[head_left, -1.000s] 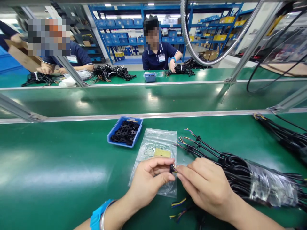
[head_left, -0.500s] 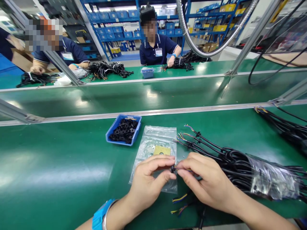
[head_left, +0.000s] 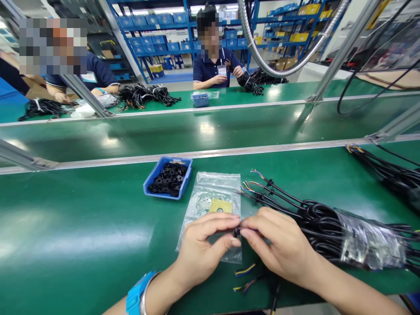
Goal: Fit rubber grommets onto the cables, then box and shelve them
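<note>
My left hand [head_left: 208, 240] pinches a small black grommet [head_left: 236, 232] between thumb and fingertips. Right against it, my right hand [head_left: 278, 243] is closed in a pinch on thin cable wires, now almost hidden by the fingers. Under both hands lies a clear plastic bag [head_left: 190, 218] with a yellow label [head_left: 221, 205]. Beside my right hand, a bundle of black cables [head_left: 315, 214] wrapped in clear film has coloured wire ends, several of its cables bearing black grommets. More wire ends [head_left: 244, 271] lie below my hands.
A blue bin [head_left: 147, 188] of small black parts stands behind my left hand. Another cable bundle [head_left: 387, 175] lies at the far right. Across a metal rail [head_left: 203, 154], two people work at a bench with black cables. A flexible metal hose [head_left: 249, 35] hangs overhead.
My right fingertips have come closer to the grommet, and the wires between the hands are now mostly covered. Across the bench, the middle person has raised both hands with cables.
</note>
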Tool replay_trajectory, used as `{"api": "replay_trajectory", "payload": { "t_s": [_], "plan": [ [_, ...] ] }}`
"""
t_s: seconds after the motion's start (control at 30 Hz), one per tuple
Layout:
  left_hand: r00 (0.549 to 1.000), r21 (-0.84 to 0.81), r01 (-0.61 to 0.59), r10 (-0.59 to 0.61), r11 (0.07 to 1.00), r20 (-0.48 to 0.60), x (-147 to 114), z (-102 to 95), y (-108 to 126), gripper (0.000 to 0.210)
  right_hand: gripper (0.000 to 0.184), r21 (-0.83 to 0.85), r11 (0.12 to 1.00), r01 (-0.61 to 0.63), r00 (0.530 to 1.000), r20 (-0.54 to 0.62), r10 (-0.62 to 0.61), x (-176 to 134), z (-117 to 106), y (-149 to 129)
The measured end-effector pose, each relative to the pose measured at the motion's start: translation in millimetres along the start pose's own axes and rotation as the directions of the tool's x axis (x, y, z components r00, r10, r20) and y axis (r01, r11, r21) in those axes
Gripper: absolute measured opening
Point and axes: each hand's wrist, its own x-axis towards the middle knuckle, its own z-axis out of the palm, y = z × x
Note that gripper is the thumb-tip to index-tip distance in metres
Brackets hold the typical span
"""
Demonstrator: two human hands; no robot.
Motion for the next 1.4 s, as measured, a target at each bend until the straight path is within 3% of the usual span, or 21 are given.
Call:
{"api": "replay_trajectory", "payload": {
  "t_s": [0.13,0.23,0.3,0.43,0.5,0.6,0.73,0.9,1.0,1.1,1.3,1.4],
  "plan": [
    [0.995,-0.074,0.091,-0.088,0.993,0.044,-0.6,-0.8,0.4,0.034,0.012,0.002,1.000,0.005,0.998,0.060,-0.005,-1.9,-7.7,0.3],
    [0.975,-0.169,0.223,-0.221,0.960,0.035,-0.1,0.1,0.9,0.031,0.022,-0.051,0.994,-0.096,0.986,0.135,0.102,-3.6,-17.8,1.2],
    [0.956,-0.212,0.291,-0.289,0.933,0.041,0.9,3.5,0.4,0.028,0.014,-0.058,0.986,-0.156,0.974,0.159,0.164,-5.6,-22.2,3.0],
    [0.947,-0.217,0.316,-0.294,0.924,0.130,4.3,15.3,-4.4,0.027,0.011,-0.008,0.989,-0.146,0.955,0.260,0.143,-10.3,-24.5,7.7],
    [0.937,-0.226,0.345,-0.321,0.911,0.134,6.6,20.0,-7.6,0.027,0.011,-0.116,0.980,-0.163,0.917,0.348,0.194,-12.1,-25.3,9.8],
    [0.902,-0.259,0.432,-0.416,0.864,0.119,9.5,23.9,-10.8,0.026,0.030,-0.376,0.911,-0.171,0.824,0.451,0.341,-12.7,-25.8,11.7],
    [0.852,-0.253,0.524,-0.501,0.813,0.151,9.6,27.8,-12.2,0.025,0.022,-0.522,0.849,-0.087,0.710,0.565,0.420,-11.8,-23.7,10.3],
    [0.814,-0.241,0.579,-0.540,0.779,0.212,5.2,31.8,-14.4,0.025,0.016,-0.540,0.841,-0.037,0.687,0.598,0.414,-13.3,-23.8,6.9],
    [0.777,-0.264,0.629,-0.579,0.731,0.249,4.5,32.3,-16.0,0.028,0.013,-0.502,0.863,-0.057,0.701,0.596,0.393,-13.7,-28.9,8.1],
    [0.752,-0.308,0.659,-0.610,0.686,0.250,7.3,33.1,-17.1,0.030,0.006,-0.433,0.894,-0.115,0.767,0.533,0.357,-12.7,-37.4,11.0],
    [0.777,-0.505,0.608,-0.590,0.612,0.220,20.0,35.3,-14.5,0.037,0.012,-0.236,0.966,-0.100,0.939,0.298,0.170,-15.4,-41.2,19.6],
    [0.794,-0.530,0.587,-0.564,0.612,0.227,26.7,35.1,-8.9,0.030,0.012,-0.246,0.969,-0.021,0.987,0.148,0.059,-17.6,-37.1,22.9]
  ]
}}
